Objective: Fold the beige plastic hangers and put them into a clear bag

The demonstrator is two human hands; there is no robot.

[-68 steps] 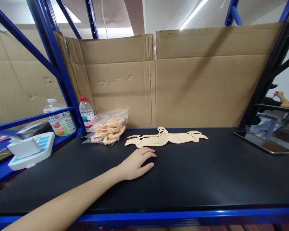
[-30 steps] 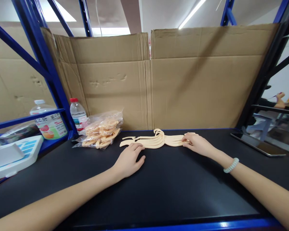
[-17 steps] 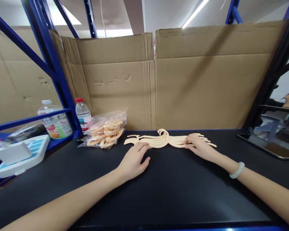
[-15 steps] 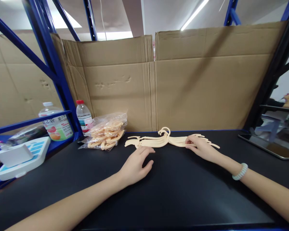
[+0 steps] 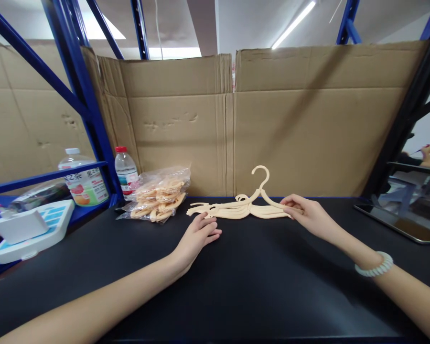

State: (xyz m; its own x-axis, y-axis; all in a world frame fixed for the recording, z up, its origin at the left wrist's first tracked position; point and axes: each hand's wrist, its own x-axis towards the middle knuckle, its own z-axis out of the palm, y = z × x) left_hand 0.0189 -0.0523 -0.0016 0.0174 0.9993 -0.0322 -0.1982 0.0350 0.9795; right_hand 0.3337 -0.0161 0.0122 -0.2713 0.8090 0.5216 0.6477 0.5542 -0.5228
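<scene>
one hanger (image 5: pixel 254 196) rose above the stack (image 5: pixel 236 213) edge.

Red-capped bottle (image 5: pixel 126 173), white-capped bottle (image 5: pixel 88 187) behind blue rail (image 5: pixel 45 180), cardboard panels (image 5: pixel 308 124), flat glossy device (image 5: pixel 399 222)

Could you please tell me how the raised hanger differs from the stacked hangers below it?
The raised hanger tilts upward, while the stacked hangers lie on the table. The raised hanger's hook stands high; the stacked hangers' visible hooks sit low. Both are cream-coloured.
</scene>
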